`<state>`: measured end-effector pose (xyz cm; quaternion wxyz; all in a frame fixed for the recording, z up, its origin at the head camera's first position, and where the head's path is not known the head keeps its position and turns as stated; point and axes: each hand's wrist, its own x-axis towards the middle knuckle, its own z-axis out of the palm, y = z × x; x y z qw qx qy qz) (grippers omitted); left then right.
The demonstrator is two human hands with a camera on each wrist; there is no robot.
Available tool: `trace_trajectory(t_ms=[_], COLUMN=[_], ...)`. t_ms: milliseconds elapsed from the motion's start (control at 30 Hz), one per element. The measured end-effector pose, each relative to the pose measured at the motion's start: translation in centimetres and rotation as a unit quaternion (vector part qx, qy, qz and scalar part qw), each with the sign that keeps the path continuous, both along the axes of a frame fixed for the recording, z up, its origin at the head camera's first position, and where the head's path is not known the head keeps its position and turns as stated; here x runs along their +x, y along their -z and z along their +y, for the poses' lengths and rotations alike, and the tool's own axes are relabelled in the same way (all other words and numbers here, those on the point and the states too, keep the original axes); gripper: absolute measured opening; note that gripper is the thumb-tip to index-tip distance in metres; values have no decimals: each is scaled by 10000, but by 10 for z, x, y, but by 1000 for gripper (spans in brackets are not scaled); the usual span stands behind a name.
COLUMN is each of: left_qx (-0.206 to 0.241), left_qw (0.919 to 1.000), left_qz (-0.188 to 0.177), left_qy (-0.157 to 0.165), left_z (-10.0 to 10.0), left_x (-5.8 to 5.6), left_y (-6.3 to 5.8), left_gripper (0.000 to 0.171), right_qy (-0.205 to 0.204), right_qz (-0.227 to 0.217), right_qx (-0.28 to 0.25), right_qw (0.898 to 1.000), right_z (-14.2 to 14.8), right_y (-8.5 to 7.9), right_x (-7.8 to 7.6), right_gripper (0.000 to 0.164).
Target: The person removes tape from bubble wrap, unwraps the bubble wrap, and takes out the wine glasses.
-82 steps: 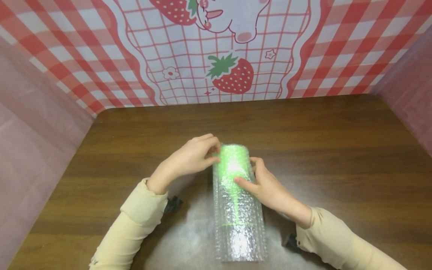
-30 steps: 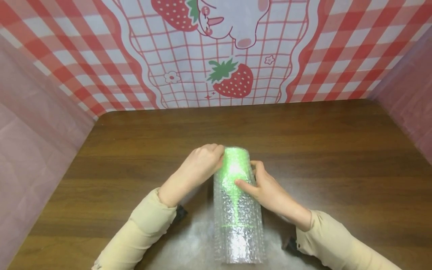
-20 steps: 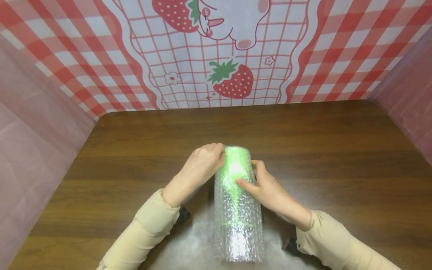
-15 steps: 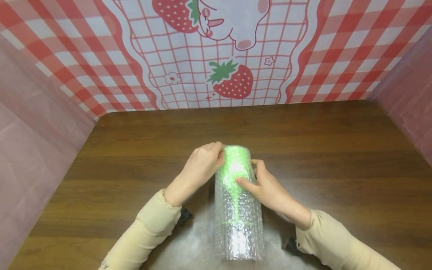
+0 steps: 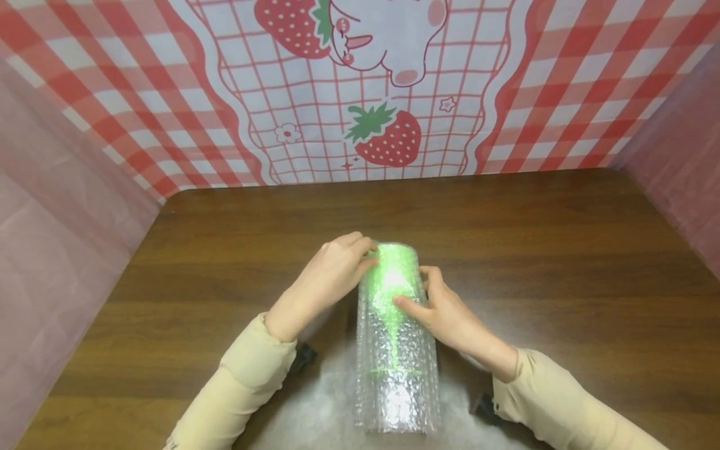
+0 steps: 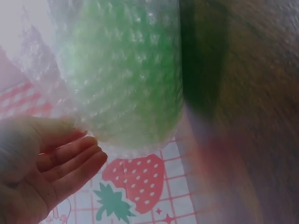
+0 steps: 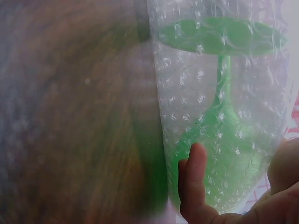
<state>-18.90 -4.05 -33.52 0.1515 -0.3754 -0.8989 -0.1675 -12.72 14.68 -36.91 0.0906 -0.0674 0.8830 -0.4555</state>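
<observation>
A green stemmed glass (image 7: 219, 121) lies wrapped in clear bubble wrap (image 5: 396, 400), its bowl away from me and its flat foot toward me. My right hand (image 5: 450, 312) grips the wrapped glass from the right, thumb on top and fingers round the far side. At the upper left edge of the wrap is my left hand (image 5: 332, 269), its fingertips touching or very near the plastic. The left wrist view shows the thumb and fingers fairly straight, slightly parted, beside the loose wrap edge (image 6: 51, 79). Whether any plastic lies between them is unclear.
The bundle is over a brown wooden table (image 5: 534, 237). A red-and-white strawberry cloth (image 5: 304, 106) hangs behind it, with pink curtains (image 5: 62, 237) at the sides. Dark wrist devices (image 5: 304, 357) sit under both cuffs.
My left fingers, bunched against the wrap's upper left edge half a second ago, have parted, and the thumb shows. The wrap's left edge stands slightly wider. My right hand keeps its grip.
</observation>
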Motion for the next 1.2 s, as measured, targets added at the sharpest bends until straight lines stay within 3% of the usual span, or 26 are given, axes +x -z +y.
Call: trace_trajectory(t_ms=[333, 533, 733, 1067, 1200], left_qx=[-170, -95, 151, 804, 1048], left_qw=[9930, 9872, 9903, 9914, 9905], left_qz=[1149, 1552, 1356, 909, 554], left_qy=[234, 353, 245, -489, -695], left_z=[9, 11, 12, 15, 10], left_x=[-1, -4, -7, -9, -10], left_y=[3, 7, 9, 13, 13], left_gripper=[8, 7, 8, 9, 10], right_qy=[16, 26, 44, 85, 97], right_qz=[21, -13, -43, -46, -100], right_qx=[14, -16, -33, -23, -25], right_qw=[10000, 10000, 10000, 10000, 9999], right_z=[1, 1, 1, 3, 3], right_y=[0, 0, 1, -1, 0], right_x=[0, -1, -1, -1, 0], right_gripper=[73, 73, 73, 73, 73])
